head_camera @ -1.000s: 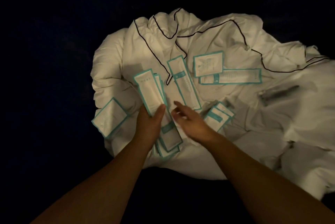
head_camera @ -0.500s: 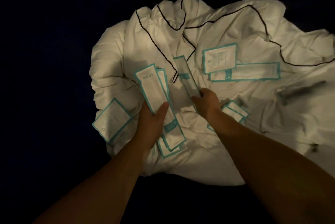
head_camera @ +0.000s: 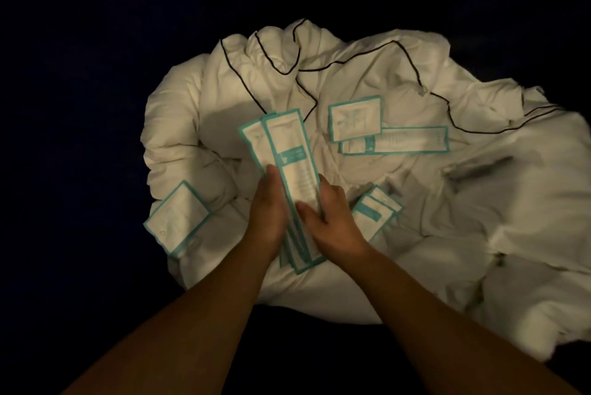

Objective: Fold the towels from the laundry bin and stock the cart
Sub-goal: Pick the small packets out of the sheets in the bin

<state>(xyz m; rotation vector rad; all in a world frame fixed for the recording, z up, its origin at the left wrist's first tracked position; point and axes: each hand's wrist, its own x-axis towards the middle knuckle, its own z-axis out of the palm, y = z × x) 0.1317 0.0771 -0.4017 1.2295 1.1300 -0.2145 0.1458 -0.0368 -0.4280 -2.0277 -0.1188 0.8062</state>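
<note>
Pinching the long teal-edged packet [head_camera: 292, 151], the right hand [head_camera: 332, 218] has brought it onto the stack [head_camera: 252, 142] gripped by the left hand [head_camera: 267, 218].

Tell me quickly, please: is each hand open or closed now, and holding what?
Left hand: closed on the stack of long packets.
Right hand: closed on the same stack of long packets.

Person, head-camera view | left hand [head_camera: 268, 218] bare | left forearm [head_camera: 192, 314] uncovered up to the frame edge | right hand [head_camera: 334, 223] bare | right forearm [head_camera: 431, 308] likewise uncovered | dim light blurs finer skin and nail detail
</note>
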